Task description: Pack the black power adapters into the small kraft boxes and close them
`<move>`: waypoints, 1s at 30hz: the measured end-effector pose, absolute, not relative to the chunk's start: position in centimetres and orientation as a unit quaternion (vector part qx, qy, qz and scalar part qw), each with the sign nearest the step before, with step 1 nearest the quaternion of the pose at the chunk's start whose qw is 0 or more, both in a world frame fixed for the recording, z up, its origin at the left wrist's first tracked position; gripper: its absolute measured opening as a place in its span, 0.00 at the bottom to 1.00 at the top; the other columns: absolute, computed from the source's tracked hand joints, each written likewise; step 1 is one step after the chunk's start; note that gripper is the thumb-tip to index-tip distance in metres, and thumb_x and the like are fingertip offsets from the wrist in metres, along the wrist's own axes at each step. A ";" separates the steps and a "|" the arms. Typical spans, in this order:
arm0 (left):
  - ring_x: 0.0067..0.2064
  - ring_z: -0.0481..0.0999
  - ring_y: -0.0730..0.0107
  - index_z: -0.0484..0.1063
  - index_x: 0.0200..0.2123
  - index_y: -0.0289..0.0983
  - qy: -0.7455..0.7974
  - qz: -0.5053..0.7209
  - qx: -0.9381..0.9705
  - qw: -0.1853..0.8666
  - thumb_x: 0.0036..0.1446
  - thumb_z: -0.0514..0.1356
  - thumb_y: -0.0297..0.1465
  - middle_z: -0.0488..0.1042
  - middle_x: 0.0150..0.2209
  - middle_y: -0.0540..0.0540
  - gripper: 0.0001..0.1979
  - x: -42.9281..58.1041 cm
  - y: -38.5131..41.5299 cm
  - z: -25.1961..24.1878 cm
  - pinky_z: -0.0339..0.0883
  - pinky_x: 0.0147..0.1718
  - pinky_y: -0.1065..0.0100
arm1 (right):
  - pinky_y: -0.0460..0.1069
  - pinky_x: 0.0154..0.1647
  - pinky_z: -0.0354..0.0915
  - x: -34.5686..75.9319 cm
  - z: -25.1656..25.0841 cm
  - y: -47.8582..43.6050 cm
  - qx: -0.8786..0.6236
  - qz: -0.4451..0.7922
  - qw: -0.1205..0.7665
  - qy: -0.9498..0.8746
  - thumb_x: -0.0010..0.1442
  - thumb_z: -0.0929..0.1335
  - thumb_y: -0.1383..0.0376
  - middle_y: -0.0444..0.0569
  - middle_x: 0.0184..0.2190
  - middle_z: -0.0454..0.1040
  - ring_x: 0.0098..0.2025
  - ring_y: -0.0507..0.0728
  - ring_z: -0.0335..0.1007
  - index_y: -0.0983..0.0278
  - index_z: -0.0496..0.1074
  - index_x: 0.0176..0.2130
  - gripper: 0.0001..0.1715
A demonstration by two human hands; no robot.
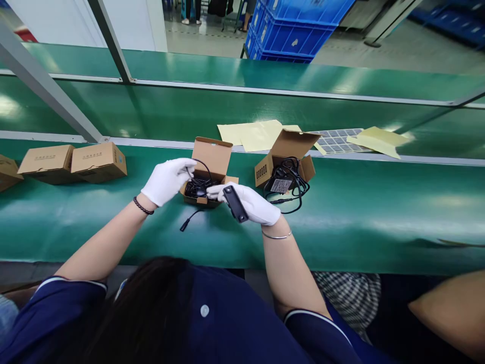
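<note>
Roughly between both hands (pixel 168 182) sits the open cardboard box (pixel 215 164).

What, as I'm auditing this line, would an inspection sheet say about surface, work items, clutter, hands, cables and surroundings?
Surface: green worktop, glossy, with light reflections.
Work items: left open box and right open box, both cardboard; a labelled black block at the right one's opening.
Clutter: pale yellow sheets and a gridded grey sheet, behind and beside the right box.
Hands: white-gloved; left hand pinches a black cable over the left box; right hand has a black rectangular part against it, grip unclear.
Cables: coiled at both boxes, spilling out of the right one; one connector on the worktop.
Surroundings: closed boxes at left; blue crates beyond the bench.
</note>
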State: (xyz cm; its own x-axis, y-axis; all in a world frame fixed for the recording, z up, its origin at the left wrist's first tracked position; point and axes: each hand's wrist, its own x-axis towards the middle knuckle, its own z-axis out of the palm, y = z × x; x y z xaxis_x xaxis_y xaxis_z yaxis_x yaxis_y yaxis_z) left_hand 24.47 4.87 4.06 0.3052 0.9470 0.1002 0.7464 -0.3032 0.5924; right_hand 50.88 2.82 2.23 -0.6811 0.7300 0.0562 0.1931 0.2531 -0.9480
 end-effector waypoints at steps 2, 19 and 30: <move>0.45 0.79 0.58 0.80 0.46 0.37 0.547 0.131 0.819 0.110 0.65 0.55 0.26 0.82 0.43 0.40 0.14 25.1 5.0 3.7 0.71 0.43 0.58 | 0.57 0.60 0.73 51.2 2.5 1.7 -0.332 0.500 0.213 -0.771 0.75 0.59 0.56 0.56 0.53 0.82 0.54 0.59 0.80 0.63 0.72 0.62 0.25; 0.31 0.77 0.60 0.82 0.36 0.36 0.311 -0.132 0.941 -0.012 0.59 0.57 0.18 0.82 0.32 0.40 0.14 26.0 5.6 4.5 0.54 0.31 0.64 | 0.50 0.36 0.80 50.4 -2.5 -4.6 -0.318 0.779 0.256 -0.476 0.64 0.72 0.45 0.58 0.47 0.81 0.45 0.62 0.84 0.65 0.75 0.43 0.25; 0.36 0.77 0.58 0.82 0.36 0.38 0.295 -0.099 0.950 0.002 0.63 0.58 0.25 0.80 0.35 0.40 0.11 25.9 6.0 3.0 0.59 0.32 0.63 | 0.57 0.48 0.73 51.9 5.4 0.1 -0.258 0.175 0.308 -0.899 0.59 0.61 0.71 0.52 0.44 0.80 0.46 0.59 0.77 0.58 0.69 0.39 0.12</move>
State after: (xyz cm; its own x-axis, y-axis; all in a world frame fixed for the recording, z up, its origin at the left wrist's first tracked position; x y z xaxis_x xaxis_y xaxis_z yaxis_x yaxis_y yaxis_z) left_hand 25.94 6.04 3.03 0.8059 0.5608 -0.1897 0.5614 -0.8257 -0.0557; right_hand 51.94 0.08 5.37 -0.6770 0.5710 0.4644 0.3556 0.8062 -0.4729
